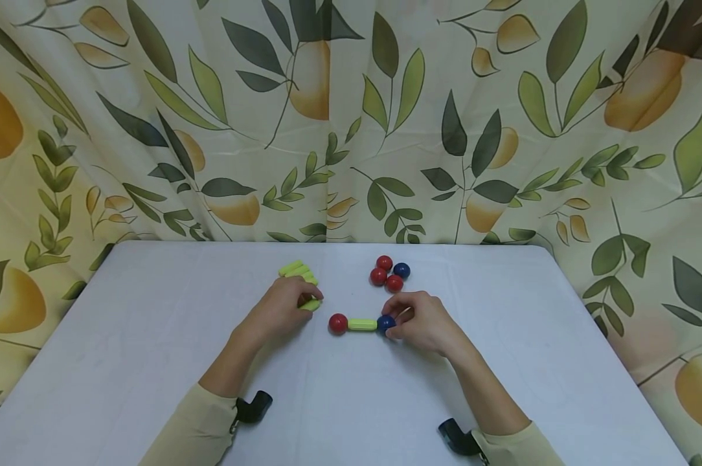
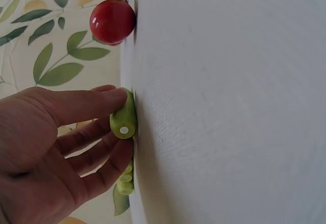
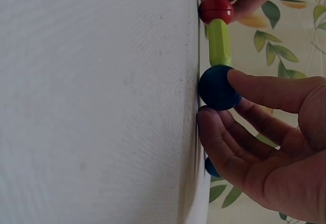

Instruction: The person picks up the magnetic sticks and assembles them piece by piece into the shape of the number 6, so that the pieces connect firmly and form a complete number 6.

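On the white table, a red ball [image 1: 338, 323], a ribbed green rod [image 1: 362, 325] and a blue ball [image 1: 386, 324] are joined in a row. My right hand [image 1: 423, 321] pinches the blue ball between thumb and fingers, as the right wrist view shows with the ball [image 3: 220, 87]. To the left, my left hand [image 1: 283, 301] grips a separate green rod [image 2: 124, 114] by thumb and fingers, low at the tabletop. Beyond that hand lie several more green rods [image 1: 297, 269] side by side, partly hidden by the fingers.
Several loose balls, red [image 1: 378, 276] and blue [image 1: 401, 270], sit grouped near the table's back edge. Behind the table [image 1: 153, 310] hangs a curtain [image 1: 397, 162] printed with leaves and fruit. Black wrist cameras [image 1: 254, 407] are strapped at both sleeves.
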{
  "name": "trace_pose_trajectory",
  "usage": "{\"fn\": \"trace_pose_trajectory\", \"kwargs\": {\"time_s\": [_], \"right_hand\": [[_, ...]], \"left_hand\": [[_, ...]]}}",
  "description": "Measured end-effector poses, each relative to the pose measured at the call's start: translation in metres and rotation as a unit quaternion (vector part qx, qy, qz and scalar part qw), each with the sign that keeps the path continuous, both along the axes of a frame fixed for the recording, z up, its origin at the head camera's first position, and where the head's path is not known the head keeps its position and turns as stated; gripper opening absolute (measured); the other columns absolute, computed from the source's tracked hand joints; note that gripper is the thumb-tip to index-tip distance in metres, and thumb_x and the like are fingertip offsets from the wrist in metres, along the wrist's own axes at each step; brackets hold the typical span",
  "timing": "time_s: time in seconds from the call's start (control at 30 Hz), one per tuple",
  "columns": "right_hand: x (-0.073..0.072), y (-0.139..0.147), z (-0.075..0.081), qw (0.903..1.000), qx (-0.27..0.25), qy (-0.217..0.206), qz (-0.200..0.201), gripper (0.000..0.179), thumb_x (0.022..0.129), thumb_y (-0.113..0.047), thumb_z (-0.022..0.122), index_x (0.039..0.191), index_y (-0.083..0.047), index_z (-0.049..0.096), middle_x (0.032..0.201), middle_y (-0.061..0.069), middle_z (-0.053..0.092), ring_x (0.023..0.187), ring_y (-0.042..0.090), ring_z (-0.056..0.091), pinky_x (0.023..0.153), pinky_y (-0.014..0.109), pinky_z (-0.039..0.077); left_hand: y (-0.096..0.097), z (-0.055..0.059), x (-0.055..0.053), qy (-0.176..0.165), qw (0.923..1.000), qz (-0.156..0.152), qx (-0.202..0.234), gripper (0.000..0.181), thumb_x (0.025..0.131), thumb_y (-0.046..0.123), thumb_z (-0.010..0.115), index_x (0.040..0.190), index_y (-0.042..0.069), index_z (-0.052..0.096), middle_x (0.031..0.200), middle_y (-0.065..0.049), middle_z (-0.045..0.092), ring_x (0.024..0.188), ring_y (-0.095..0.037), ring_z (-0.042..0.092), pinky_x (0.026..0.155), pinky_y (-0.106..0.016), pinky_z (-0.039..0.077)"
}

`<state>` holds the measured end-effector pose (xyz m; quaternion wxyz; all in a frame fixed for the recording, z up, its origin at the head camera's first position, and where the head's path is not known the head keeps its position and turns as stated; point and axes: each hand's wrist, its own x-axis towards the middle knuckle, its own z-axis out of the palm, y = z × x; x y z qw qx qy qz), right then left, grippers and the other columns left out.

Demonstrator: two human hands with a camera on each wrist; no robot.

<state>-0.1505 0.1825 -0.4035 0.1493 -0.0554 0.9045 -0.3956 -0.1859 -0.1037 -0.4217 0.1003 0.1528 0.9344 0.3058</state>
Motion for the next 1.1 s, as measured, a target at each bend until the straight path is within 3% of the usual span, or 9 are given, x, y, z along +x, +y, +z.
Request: {"fn": "trace_pose_trajectory", "kwargs": {"time_s": [0.17, 0.37, 0.67, 1.1], "right_hand": [[0.0, 0.0, 0.0, 1.0, -0.003, 0.001, 0.001, 0.025, 0.083, -0.006, 0.084, 0.106, -0.011, 0.076, 0.096, 0.006, 0.069, 0.089, 0.021, 0.063, 0.074, 0.031, 0.057], [0.0, 0.0, 0.0, 1.0, -0.005, 0.0, 0.001, 0.025, 0.082, -0.006, 0.084, 0.106, -0.011, 0.076, 0.095, 0.006, 0.069, 0.088, 0.021, 0.063, 0.074, 0.031, 0.057], [-0.001, 0.0, 0.0, 1.0, -0.005, 0.001, 0.003, 0.025, 0.082, -0.005, 0.084, 0.105, -0.011, 0.076, 0.095, 0.006, 0.07, 0.087, 0.021, 0.063, 0.074, 0.031, 0.057], [-0.002, 0.002, -0.002, 1.0, -0.007, 0.002, 0.004, 0.026, 0.082, -0.005, 0.084, 0.105, -0.011, 0.075, 0.095, 0.005, 0.07, 0.088, 0.021, 0.063, 0.074, 0.031, 0.056]], "left_hand": [[0.0, 0.003, 0.003, -0.009, 0.9999, 0.005, -0.005, 0.027, 0.086, 0.001, 0.08, 0.111, 0.011, 0.079, 0.094, 0.001, 0.071, 0.09, -0.016, 0.062, 0.086, -0.036, 0.056], [-0.002, 0.005, 0.011, -0.046, 0.9984, 0.032, 0.012, 0.028, 0.083, 0.003, 0.084, 0.109, 0.013, 0.079, 0.094, 0.001, 0.069, 0.088, -0.016, 0.062, 0.08, -0.032, 0.055], [-0.002, 0.004, 0.024, -0.079, 0.9933, 0.061, 0.059, 0.028, 0.081, 0.004, 0.086, 0.107, 0.011, 0.078, 0.091, 0.0, 0.068, 0.082, -0.017, 0.063, 0.067, -0.027, 0.054], [0.013, 0.013, 0.051, -0.119, 0.9823, 0.102, 0.102, 0.027, 0.079, 0.007, 0.088, 0.105, 0.009, 0.078, 0.087, -0.001, 0.07, 0.073, -0.015, 0.066, 0.064, -0.028, 0.056]]}}
